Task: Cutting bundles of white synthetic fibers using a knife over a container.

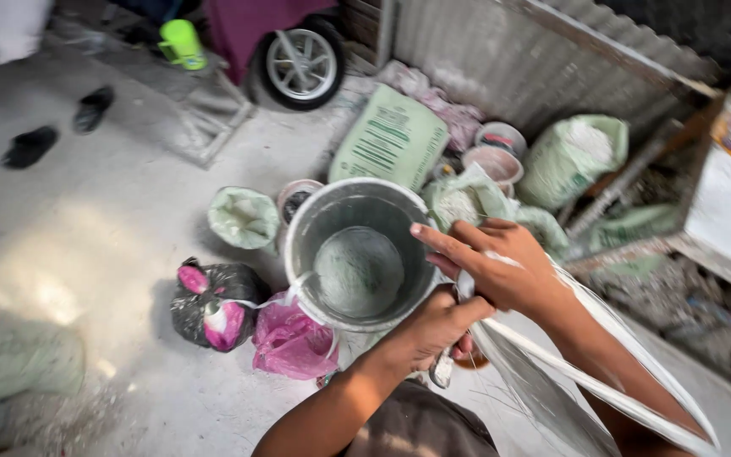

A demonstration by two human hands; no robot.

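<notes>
Looking down, we see both hands meet at the near rim of a grey bucket (357, 254) that stands on the concrete floor (103, 245). Our left hand (433, 326) is curled into a fist just below the rim; we cannot tell what it grips. Our right hand (492, 262) lies over it, fingers long and pressed together across the rim, closed around the gathered neck of a white sack (585, 372), woven and stiff, which drapes along the right forearm toward the lower right corner.

The bucket is round, dusty and smooth inside, with a flat grey-green bottom. Room is tight: a pink bag (291, 343) touches its near left side, a black bag (213, 305) lies just beyond that, and a pale green bag (244, 217) sits near its far left. Behind it lean a green printed sack (391, 140), small bowls (499, 152) and a corrugated metal wall (501, 59). The floor's left half lies open, up to two black shoes (52, 127) and a wheel (302, 63).
</notes>
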